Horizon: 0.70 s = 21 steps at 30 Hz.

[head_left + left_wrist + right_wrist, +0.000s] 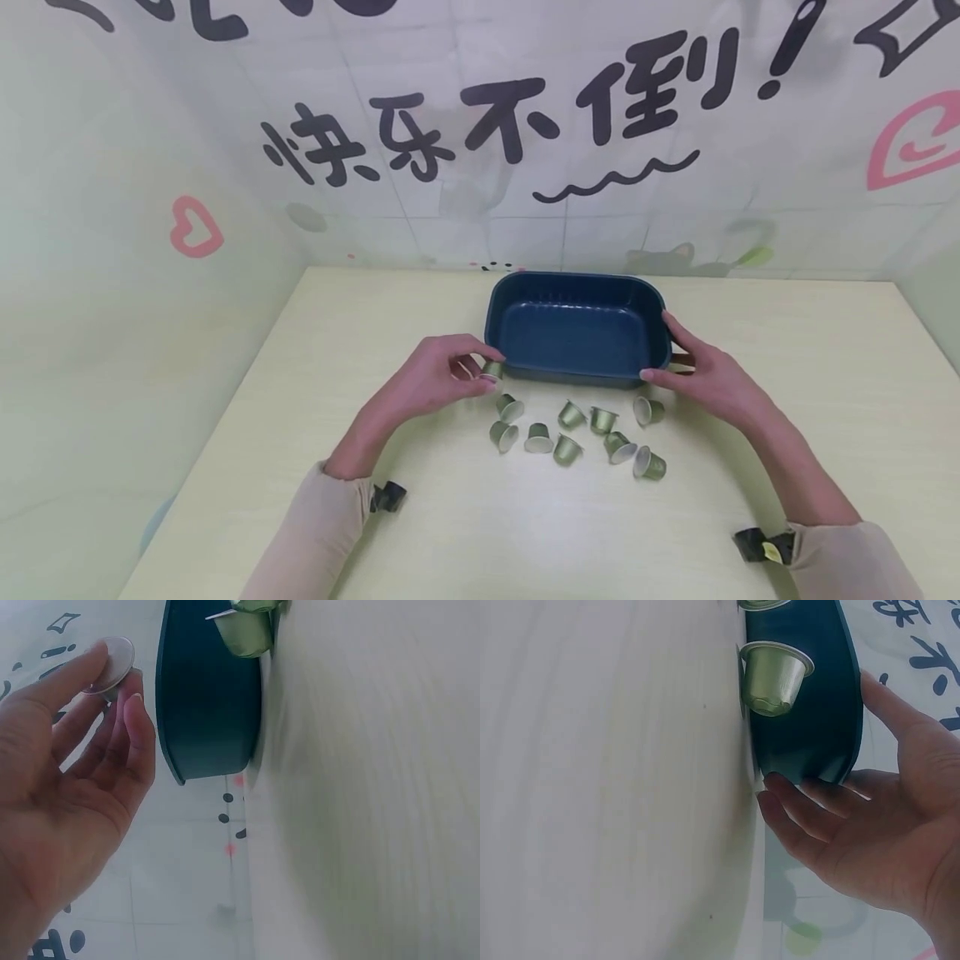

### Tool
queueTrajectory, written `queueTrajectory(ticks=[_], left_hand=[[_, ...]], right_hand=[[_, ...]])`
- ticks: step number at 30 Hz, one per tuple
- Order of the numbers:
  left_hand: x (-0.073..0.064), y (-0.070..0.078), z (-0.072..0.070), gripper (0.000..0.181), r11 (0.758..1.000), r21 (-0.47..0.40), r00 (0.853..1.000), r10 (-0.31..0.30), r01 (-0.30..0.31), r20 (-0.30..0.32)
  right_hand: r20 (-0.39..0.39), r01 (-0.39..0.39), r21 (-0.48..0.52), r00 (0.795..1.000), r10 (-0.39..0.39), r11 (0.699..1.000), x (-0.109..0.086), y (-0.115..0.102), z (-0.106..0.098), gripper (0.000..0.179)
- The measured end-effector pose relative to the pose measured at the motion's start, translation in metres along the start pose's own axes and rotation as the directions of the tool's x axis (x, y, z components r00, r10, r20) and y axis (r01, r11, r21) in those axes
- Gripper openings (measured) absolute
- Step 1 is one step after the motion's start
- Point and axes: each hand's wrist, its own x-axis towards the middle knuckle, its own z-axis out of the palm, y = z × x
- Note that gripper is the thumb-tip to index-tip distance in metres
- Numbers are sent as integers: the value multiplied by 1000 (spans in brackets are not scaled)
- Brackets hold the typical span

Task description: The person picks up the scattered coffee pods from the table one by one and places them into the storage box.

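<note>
My left hand [442, 375] pinches a small green coffee capsule [492, 370] between thumb and fingers, just off the front left corner of a dark blue rectangular dish [573, 375]. In the left wrist view, the pale lid of that capsule [116, 664] faces the camera, raised beside the dish wall [206, 727]. My right hand [708, 379] holds the right end of the dish, its thumb at the front rim and fingers spread around the end. In the right wrist view, fingertips [776, 784] touch the dish low at its end.
Several green capsules, among them one capsule [567, 450] lying tipped, are scattered on the pale table [525, 533] in front of the dish. A white wall [450, 233] with dark lettering stands right behind the dish. Black straps [387, 497] sit at both wrists.
</note>
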Motion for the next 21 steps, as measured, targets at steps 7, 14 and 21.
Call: queueTrajectory(ticks=[7, 14, 21], left_hand=[[5, 0, 2, 33, 999, -30, 1000, 19, -19, -7], [8, -3, 5, 33, 998, -59, 999, 34, -35, -17], [13, 1, 6, 34, 999, -48, 1000, 3, -5, -31]], right_hand=[[14, 14, 24, 1000, -15, 1000, 0, 1, -1, 98], [5, 12, 48, 1000, -12, 999, 0, 2, 0, 97], [-5, 13, 148, 1000, -12, 989, 0, 5, 2, 96]])
